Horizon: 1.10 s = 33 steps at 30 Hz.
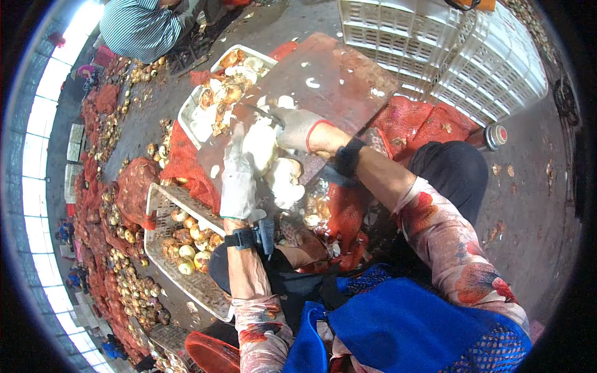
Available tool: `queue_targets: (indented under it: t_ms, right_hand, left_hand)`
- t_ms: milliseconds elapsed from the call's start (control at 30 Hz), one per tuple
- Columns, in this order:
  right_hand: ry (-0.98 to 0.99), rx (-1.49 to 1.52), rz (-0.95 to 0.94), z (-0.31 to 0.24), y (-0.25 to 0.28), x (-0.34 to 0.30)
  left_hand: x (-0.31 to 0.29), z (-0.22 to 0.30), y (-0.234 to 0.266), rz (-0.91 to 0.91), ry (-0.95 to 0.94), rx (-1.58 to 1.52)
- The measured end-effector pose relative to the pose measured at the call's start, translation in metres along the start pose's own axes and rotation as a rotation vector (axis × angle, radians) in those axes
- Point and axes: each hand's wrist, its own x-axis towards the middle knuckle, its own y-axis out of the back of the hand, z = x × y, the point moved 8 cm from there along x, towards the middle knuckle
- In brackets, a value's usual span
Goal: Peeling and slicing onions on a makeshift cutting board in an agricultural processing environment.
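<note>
My left hand (238,183), in a pale work glove, lies along the left side of a peeled white onion (261,149), its fingers closed against it. My right hand (298,129), in a grey-white glove with a red cuff edge, is closed around a knife whose dark blade (256,112) points left, just above the onion. Other peeled white onions (286,183) sit right below, on the near side of the work board (354,71). Glare washes out part of the onions, and the knife's handle is hidden in the glove.
A white crate (184,115) of peels and onions stands beyond the board. Unpeeled onions fill another crate (180,286) at left. Tall white crates (429,37), red mesh bags (404,124) and a lidded flask (495,135) are at right. A person in stripes (140,28) sits far left.
</note>
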Motion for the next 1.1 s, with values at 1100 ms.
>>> queue_targets:
  t_ms: [1100]
  right_hand:
    - [0.005, -0.186, -0.147, -0.003, -0.007, 0.005]
  left_hand:
    - [0.006, -0.015, 0.002, 0.174, 0.160, -0.224]
